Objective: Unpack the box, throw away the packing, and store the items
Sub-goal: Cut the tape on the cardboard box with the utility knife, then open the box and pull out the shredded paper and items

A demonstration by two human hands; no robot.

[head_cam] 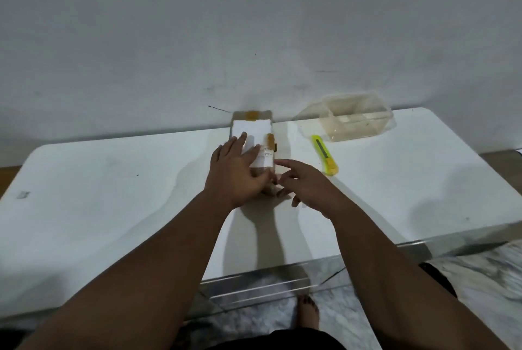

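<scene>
A small cardboard box (255, 129) with a white label and brown tape patches lies on the white table (113, 194), near its far edge. My left hand (236, 173) rests flat on the box's near half, fingers spread over the label. Beside the box's near right corner hovers my right hand (303, 187), fingers apart, with the index fingertip close to the box's edge and nothing held. The box's near end is hidden under my left hand.
A yellow-green utility knife (324, 154) lies to the right of the box. Behind it stands a clear plastic container (354, 118) by the wall. The white wall runs along the table's far edge. My bare foot (308, 311) shows below the table's near edge.
</scene>
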